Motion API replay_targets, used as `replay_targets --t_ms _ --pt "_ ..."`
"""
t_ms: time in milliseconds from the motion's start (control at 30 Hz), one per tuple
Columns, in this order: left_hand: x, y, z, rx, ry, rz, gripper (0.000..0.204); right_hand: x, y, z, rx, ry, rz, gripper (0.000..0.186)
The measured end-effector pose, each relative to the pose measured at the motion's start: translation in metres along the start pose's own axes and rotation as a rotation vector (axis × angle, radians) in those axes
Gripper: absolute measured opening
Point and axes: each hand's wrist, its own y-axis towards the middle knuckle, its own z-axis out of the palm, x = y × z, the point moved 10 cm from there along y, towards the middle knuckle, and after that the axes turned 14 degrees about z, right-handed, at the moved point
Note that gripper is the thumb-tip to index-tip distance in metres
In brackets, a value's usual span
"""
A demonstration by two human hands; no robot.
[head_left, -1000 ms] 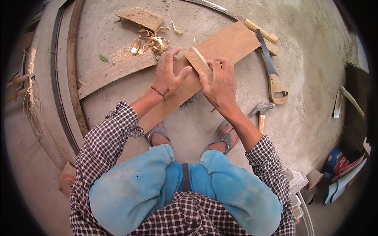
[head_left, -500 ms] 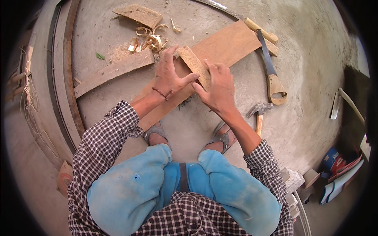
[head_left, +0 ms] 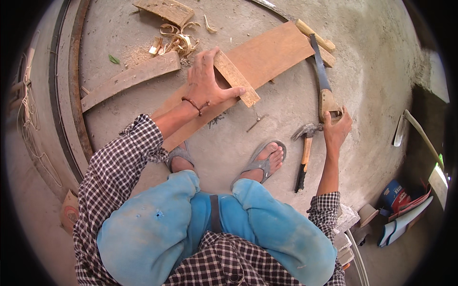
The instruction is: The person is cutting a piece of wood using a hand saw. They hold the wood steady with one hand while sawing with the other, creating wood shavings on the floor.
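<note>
A short, pale wood block [head_left: 234,76] lies across a long brown plank [head_left: 272,52] on the floor. My left hand [head_left: 205,83] grips the block along its left side, the fingers at its far end and the thumb near its close end. To the right, my right hand [head_left: 337,131] has its fingers closed at the wooden handle of a handsaw [head_left: 323,76]. The saw lies with its dark blade pointing away, its tip beside the plank's far end. A claw hammer [head_left: 306,152] with a wood and black handle rests just left of my right hand.
Curled wood shavings [head_left: 180,44] and a rough wood offcut [head_left: 166,10] lie at the far left. A curved board [head_left: 131,78] sits left of the plank. Wood pieces [head_left: 316,35] are by its far end. A nail-like piece [head_left: 256,123] lies on the concrete floor [head_left: 372,95].
My right hand has left the wood block and moved right to the saw's handle. My left hand stays at the block, which now shows more of its near end.
</note>
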Motion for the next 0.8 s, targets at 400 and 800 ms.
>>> replay_targets --t_ms 400,800 --pt "0.002 0.004 0.001 0.008 -0.088 -0.007 0.121 -0.032 0.036 -0.031 0.282 0.393 -0.039 0.028" --pt "0.011 0.002 0.002 -0.015 -0.110 -0.016 0.124 0.095 -0.101 -0.170 0.165 0.773 -0.188 0.017"
